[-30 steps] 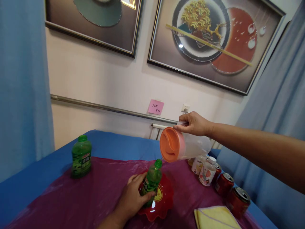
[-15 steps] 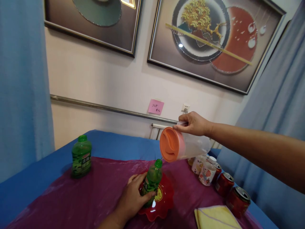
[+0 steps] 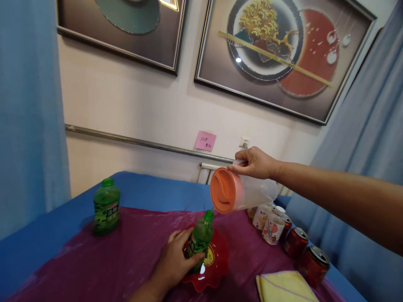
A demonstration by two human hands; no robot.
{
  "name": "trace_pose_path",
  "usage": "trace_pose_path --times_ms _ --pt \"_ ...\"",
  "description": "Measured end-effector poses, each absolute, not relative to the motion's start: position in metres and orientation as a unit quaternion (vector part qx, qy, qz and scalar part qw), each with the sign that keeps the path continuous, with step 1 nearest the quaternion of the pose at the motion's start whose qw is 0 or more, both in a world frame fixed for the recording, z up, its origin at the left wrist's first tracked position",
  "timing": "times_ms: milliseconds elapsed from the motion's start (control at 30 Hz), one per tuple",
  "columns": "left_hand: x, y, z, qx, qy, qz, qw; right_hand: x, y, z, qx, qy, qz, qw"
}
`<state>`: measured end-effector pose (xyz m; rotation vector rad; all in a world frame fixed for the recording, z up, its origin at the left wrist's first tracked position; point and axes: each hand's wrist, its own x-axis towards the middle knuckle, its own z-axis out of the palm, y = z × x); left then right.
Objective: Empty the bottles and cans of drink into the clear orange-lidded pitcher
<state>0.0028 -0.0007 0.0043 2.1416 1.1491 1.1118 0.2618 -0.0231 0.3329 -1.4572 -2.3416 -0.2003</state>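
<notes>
My left hand (image 3: 178,256) is wrapped round the lower part of a green plastic bottle (image 3: 203,230), which has no cap and leans slightly to the right. Beneath the bottle lies a red plate (image 3: 220,260) with a wavy rim and a yellow mark. High on the right, my right hand (image 3: 256,162) grips the handle of a clear pitcher (image 3: 253,195) with an orange lid (image 3: 223,191). The pitcher is tipped onto its side, its lid just above the bottle's mouth. A thin stream seems to run between them, though it is hard to make out.
A second green bottle (image 3: 107,207) stands uncapped at the left. On the right are white-capped bottles (image 3: 273,228) and several red cans (image 3: 314,264). A folded yellow cloth (image 3: 285,287) lies at the front right on the purple plastic sheet (image 3: 126,260).
Both hands, the bottle and the tipped pitcher hold almost the same positions. Only a tiny shift of the whole view shows.
</notes>
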Motion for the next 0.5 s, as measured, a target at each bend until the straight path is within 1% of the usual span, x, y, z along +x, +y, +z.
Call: trace_pose_path --times_ms 333,500 --pt "0.0012 -0.0054 0.0127 0.781 0.415 0.396 0.248 0.2615 -0.0229 0.3319 -0.512 -0.835 -0.071 0.190" --pt "0.0018 -0.0049 0.0136 0.781 0.415 0.403 0.234 0.2603 -0.0233 0.3318 -0.514 -0.834 -0.068 0.191"
